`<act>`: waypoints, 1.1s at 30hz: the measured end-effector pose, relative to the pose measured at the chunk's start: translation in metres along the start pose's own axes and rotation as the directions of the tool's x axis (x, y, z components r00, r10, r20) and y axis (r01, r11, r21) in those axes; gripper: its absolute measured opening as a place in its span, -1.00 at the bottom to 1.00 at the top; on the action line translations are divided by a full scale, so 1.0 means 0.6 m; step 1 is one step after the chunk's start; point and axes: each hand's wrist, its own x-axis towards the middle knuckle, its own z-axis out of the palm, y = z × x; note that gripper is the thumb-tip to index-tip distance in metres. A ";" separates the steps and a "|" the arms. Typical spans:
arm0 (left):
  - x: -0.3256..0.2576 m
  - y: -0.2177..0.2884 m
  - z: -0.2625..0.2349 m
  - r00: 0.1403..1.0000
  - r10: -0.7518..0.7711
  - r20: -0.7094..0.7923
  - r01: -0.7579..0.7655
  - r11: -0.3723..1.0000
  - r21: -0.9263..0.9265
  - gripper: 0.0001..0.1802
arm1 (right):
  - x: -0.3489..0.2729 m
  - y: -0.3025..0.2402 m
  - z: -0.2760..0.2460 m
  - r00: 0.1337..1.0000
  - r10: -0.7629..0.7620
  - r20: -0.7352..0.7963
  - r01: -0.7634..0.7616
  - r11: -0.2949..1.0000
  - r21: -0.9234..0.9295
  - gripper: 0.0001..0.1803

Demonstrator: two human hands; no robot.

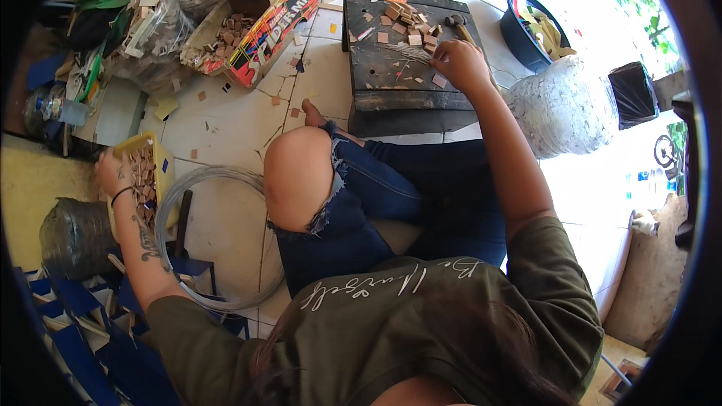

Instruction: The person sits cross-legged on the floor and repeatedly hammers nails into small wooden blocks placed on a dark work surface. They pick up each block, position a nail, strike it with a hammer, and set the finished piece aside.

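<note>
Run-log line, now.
left hand: at yellow plastic tray of small brown pieces | right hand: near thin grey wires on low black table

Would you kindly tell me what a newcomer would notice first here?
Most likely the low black table ahead, with the right hand at thin wires beside loose wooden pieces. To the left, a large coil of silvery wire lies near a yellow tray of small pieces, where the left hand is. Farther ahead on the left, a long box with a brightly printed side stands out.
</note>
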 end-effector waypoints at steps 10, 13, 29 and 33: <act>-0.001 0.589 -0.125 0.758 0.547 -0.356 -0.555 0.253 -0.792 -0.56 | -0.015 0.040 -0.002 0.995 0.062 -0.077 -0.032 0.938 0.344 -0.79; -0.025 0.733 -0.161 0.756 0.578 -0.307 -0.459 0.134 -0.878 -0.52 | -0.039 0.043 0.000 0.976 0.153 -0.156 -0.026 0.791 0.611 -0.80; -0.136 0.770 -0.257 0.714 0.596 -0.368 -0.471 0.020 -0.882 -0.86 | -0.106 0.022 -0.024 0.978 0.208 0.018 -0.090 0.342 0.935 -0.88; -0.207 0.727 -0.282 0.646 0.636 -0.422 -0.542 -0.008 -0.840 -0.88 | -0.113 -0.003 -0.016 0.984 0.180 0.004 -0.054 0.269 0.962 -0.86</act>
